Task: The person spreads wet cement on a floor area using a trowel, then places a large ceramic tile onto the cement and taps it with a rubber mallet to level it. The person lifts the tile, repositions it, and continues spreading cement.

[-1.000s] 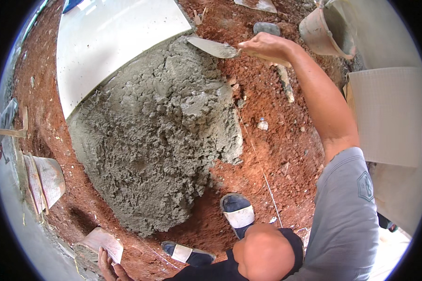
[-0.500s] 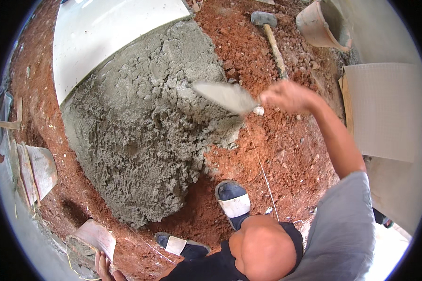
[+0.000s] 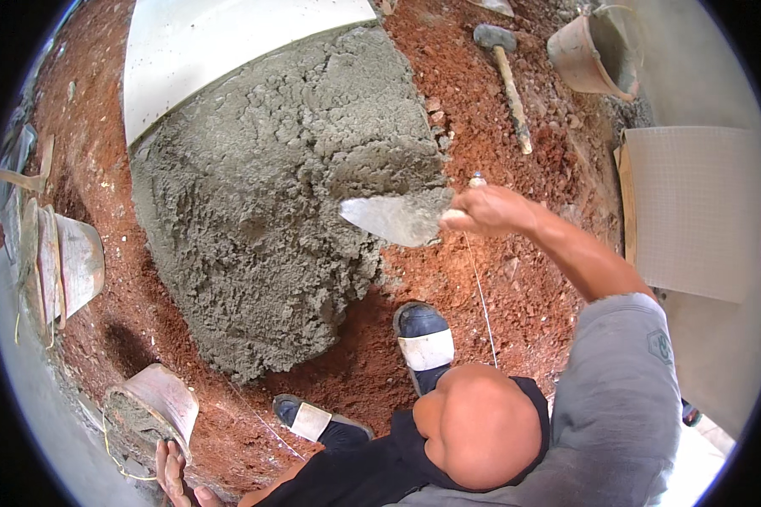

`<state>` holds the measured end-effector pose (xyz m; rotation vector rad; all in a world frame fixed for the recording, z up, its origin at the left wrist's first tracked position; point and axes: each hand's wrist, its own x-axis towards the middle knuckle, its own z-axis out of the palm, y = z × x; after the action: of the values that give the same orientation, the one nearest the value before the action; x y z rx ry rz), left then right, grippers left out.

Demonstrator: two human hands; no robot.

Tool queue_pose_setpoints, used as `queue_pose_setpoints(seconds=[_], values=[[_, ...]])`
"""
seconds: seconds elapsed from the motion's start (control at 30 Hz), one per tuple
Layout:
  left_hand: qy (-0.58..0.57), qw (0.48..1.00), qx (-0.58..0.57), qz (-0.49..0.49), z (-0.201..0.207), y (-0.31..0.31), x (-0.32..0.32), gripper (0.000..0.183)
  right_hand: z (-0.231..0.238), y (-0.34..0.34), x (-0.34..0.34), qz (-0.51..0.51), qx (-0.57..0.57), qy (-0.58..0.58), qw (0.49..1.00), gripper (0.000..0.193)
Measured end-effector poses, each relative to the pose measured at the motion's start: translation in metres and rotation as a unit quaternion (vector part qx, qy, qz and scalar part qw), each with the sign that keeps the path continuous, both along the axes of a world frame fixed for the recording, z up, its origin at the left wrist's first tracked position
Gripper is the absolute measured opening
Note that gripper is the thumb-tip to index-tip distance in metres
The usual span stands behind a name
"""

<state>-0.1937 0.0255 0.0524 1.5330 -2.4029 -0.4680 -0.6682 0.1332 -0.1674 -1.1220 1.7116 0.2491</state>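
My right hand (image 3: 490,211) grips the handle of a pointed steel trowel (image 3: 393,220). The trowel's blade lies flat against the right flank of a large grey mortar pile (image 3: 262,194) on red earth. My left hand (image 3: 173,473) is low at the lower left, fingers apart. It sits just under a tilted bucket (image 3: 148,406) holding some mortar and grips nothing that I can see. My two shoes (image 3: 424,338) (image 3: 309,417) stand at the pile's near edge.
A white tile (image 3: 220,42) borders the pile's far side. A mallet (image 3: 507,76) and a dirty bucket (image 3: 596,51) lie at the top right. A pale tile (image 3: 693,211) lies to the right. A thin string (image 3: 482,296) crosses the earth. Buckets and boards (image 3: 68,262) are stacked at the left.
My right hand has brought the trowel from beyond the pile's far right corner down to its near right flank. My left hand stays by the bucket.
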Motion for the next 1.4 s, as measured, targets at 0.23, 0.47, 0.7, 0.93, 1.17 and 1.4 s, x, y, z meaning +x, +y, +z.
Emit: queue_pose_setpoints(seconds=[0.23, 0.47, 0.7, 0.93, 1.17, 1.4], values=[[0.057, 0.997, 0.052, -0.019, 0.008, 0.007, 0.018, 0.047, 0.003, 0.074, 0.035, -0.301, -0.06, 0.029, 0.951, 0.05], [0.045, 0.986, 0.121, -0.11, 0.025, 0.007, 0.032, 0.065, 0.037, 0.023, 0.094, -0.187, -0.154, 0.037, 0.97, 0.041], [0.094, 0.976, 0.085, -0.178, 0.037, 0.029, 0.084, 0.051, 0.143, -0.159, 0.259, 0.216, -0.479, -0.01, 0.851, 0.035], [0.206, 0.966, -0.058, -0.142, 0.049, 0.055, 0.14, 0.045, 0.168, -0.27, 0.51, 0.416, -0.502, 0.016, 0.758, 0.032], [0.305, 0.939, -0.151, -0.044, 0.044, 0.073, 0.184, 0.04, 0.148, -0.288, 0.673, 0.548, -0.4, 0.17, 0.714, 0.021], [0.366, 0.92, -0.134, -0.048, 0.042, 0.073, 0.206, 0.035, 0.111, -0.252, 0.697, 0.512, -0.323, -0.007, 0.796, 0.037]])
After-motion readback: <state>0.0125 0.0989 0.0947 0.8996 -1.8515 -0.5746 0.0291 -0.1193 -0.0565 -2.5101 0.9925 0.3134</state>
